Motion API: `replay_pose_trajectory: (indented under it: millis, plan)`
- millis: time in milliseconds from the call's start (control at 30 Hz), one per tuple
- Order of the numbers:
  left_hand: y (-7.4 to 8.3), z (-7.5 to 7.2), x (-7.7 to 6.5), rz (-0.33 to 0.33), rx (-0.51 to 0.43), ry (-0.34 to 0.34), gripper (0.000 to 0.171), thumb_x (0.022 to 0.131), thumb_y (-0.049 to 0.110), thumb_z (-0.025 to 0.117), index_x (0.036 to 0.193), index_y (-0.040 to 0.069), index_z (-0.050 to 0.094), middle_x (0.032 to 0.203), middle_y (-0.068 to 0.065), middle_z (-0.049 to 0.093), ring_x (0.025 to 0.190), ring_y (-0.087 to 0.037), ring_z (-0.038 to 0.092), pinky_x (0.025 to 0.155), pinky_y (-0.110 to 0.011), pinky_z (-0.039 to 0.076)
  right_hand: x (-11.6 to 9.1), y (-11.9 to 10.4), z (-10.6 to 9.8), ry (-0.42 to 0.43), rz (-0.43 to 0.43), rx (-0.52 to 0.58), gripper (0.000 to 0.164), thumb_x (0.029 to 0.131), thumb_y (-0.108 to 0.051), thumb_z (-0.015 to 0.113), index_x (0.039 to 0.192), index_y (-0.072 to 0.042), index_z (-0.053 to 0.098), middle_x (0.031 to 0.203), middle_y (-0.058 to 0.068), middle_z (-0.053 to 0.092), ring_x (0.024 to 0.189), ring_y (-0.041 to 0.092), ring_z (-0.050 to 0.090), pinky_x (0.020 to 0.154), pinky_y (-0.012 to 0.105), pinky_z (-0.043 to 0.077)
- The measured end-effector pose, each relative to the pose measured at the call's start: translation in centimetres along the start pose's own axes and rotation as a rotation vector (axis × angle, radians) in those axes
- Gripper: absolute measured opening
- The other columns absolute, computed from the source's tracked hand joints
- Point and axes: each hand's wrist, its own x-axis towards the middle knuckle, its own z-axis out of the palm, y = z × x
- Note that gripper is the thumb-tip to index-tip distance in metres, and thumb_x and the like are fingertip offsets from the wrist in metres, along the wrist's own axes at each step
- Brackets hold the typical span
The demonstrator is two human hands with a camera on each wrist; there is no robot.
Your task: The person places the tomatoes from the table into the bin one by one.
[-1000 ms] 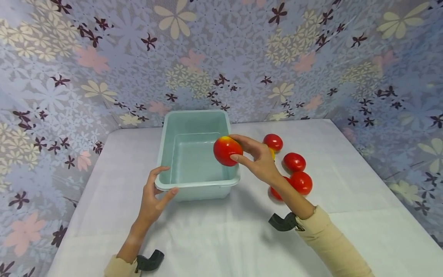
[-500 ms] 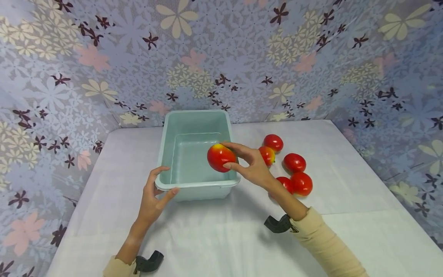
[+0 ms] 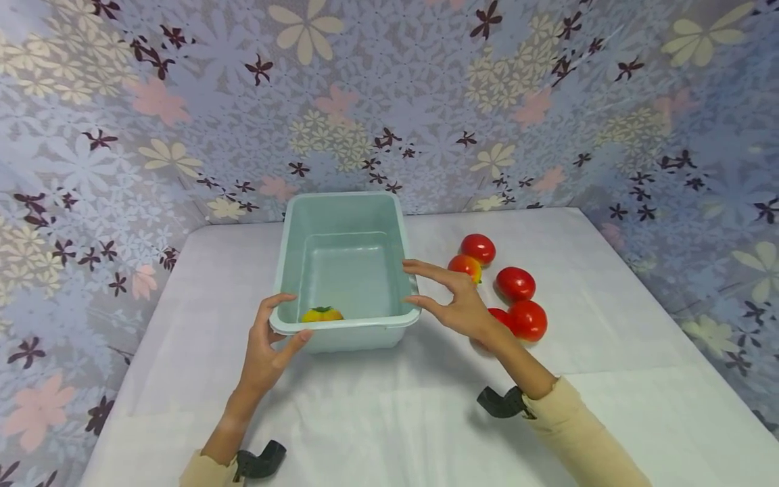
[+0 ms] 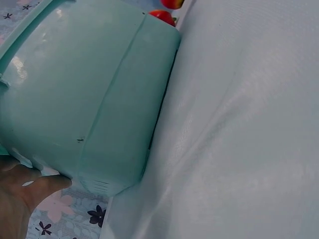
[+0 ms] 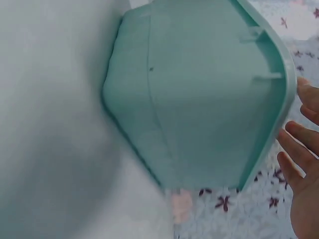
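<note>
My left hand (image 3: 264,358) grips the near left corner of a pale green plastic bin (image 3: 365,323), fingers over the rim and thumb on the front wall. Inside, close to the near wall, lies a tomato (image 3: 322,315); only its yellow top and green calyx show above the rim. At the bin's right rim is my right hand (image 3: 456,301), thumb and fingers spread apart with nothing between them. The right wrist view has the bin's outer wall (image 5: 199,99) beside the spread fingers (image 5: 296,149). In the left wrist view the left hand (image 4: 25,191) touches the bin's side.
Several red tomatoes lie on the white cloth right of the bin, among them a yellow-tinged one (image 3: 465,267) and a redder one (image 3: 515,284). The right forearm partly covers one tomato. A flowered backdrop (image 3: 341,101) rises behind the table (image 3: 602,297).
The right hand carried a tomato left over the bin and let go of it; the tomato now lies inside by the near wall. The right hand has drawn back to the rim. The left hand stayed put.
</note>
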Motion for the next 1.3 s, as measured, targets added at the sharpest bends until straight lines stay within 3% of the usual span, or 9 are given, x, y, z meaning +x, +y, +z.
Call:
replay_pose_trajectory:
  millis: [367,633,733,800,900,1000,1067,1200,1300]
  plan:
    - [-0.1,-0.5,0.1,0.045,-0.002,0.005,0.062,0.078,-0.011,0.070,0.134,-0.001,0.046,0.129,-0.010,0.050,0.100,-0.005,0.056,0.073,-0.015,0.053,-4.6,2.6,-3.1,0.091,0.123,-0.178,0.059,0.082,-0.009,0.078,0.137,-0.012,0.057,0.135,0.007,0.061,0.129,0.019,0.051,0.104,0.055,0.042]
    - [0.2,-0.9,0.1,0.038,0.019,0.028,0.062,0.077,-0.011,0.070,0.133,-0.001,0.047,0.129,-0.010,0.051,0.101,-0.003,0.056,0.074,-0.013,0.052,-8.7,4.7,-4.9,0.163,0.244,-0.258,0.066,0.079,-0.009,0.080,0.139,-0.013,0.054,0.141,0.009,0.056,0.132,0.001,0.041,0.103,0.062,0.040]
    - [0.2,-1.0,0.2,0.045,0.016,0.034,0.060,0.077,-0.012,0.070,0.132,-0.002,0.047,0.128,-0.004,0.051,0.101,-0.004,0.057,0.075,-0.013,0.052,-9.3,5.2,-5.1,0.187,0.260,-0.292,0.069,0.078,-0.010,0.081,0.141,-0.015,0.052,0.142,0.006,0.055,0.129,0.004,0.043,0.101,0.052,0.046]
    - [0.2,-1.0,0.2,0.062,0.008,0.033,0.060,0.077,-0.012,0.069,0.132,-0.003,0.047,0.128,0.000,0.052,0.100,-0.004,0.057,0.075,-0.013,0.052,-9.7,5.4,-5.1,0.200,0.280,-0.298,0.071,0.078,-0.011,0.081,0.142,-0.016,0.051,0.143,0.005,0.054,0.126,0.005,0.045,0.099,0.037,0.050]
    - [0.0,-0.8,0.2,0.067,0.003,0.027,0.059,0.077,-0.012,0.068,0.131,-0.003,0.047,0.129,0.003,0.052,0.101,-0.004,0.057,0.076,-0.013,0.053,-10.3,5.6,-5.1,0.212,0.297,-0.280,0.072,0.079,-0.010,0.081,0.143,-0.018,0.050,0.144,0.006,0.052,0.123,-0.002,0.044,0.095,0.017,0.047]
    - [-0.2,-0.6,0.2,0.058,0.003,0.027,0.058,0.077,-0.011,0.069,0.130,-0.002,0.048,0.127,0.006,0.053,0.101,-0.004,0.057,0.076,-0.014,0.053,-10.7,5.8,-5.1,0.204,0.286,-0.246,0.074,0.078,-0.006,0.080,0.144,-0.016,0.048,0.146,0.010,0.050,0.126,-0.002,0.043,0.094,0.009,0.041]
    - [-0.2,-0.5,0.2,0.046,0.001,0.024,0.056,0.078,-0.010,0.068,0.130,-0.002,0.048,0.124,0.010,0.053,0.101,-0.006,0.058,0.076,-0.015,0.053,-10.8,6.0,-5.2,0.183,0.281,-0.249,0.076,0.078,-0.006,0.080,0.145,-0.018,0.046,0.148,0.011,0.047,0.130,0.007,0.045,0.096,0.014,0.043]
    - [-0.2,-0.2,0.2,0.026,-0.015,0.015,0.056,0.079,-0.009,0.068,0.130,-0.001,0.048,0.124,0.010,0.053,0.100,-0.012,0.059,0.076,-0.016,0.053,-11.0,6.3,-5.3,0.111,0.282,-0.274,0.083,0.077,-0.010,0.082,0.149,-0.019,0.041,0.152,0.012,0.042,0.134,0.031,0.042,0.098,0.042,0.050]
    - [-0.3,0.1,0.0,0.011,-0.021,0.004,0.055,0.080,-0.009,0.068,0.130,-0.001,0.048,0.125,0.010,0.053,0.101,-0.015,0.059,0.077,-0.017,0.053,-11.5,6.3,-5.1,0.054,0.287,-0.315,0.091,0.074,-0.014,0.085,0.151,-0.019,0.037,0.153,0.014,0.040,0.137,0.036,0.038,0.095,0.058,0.047]
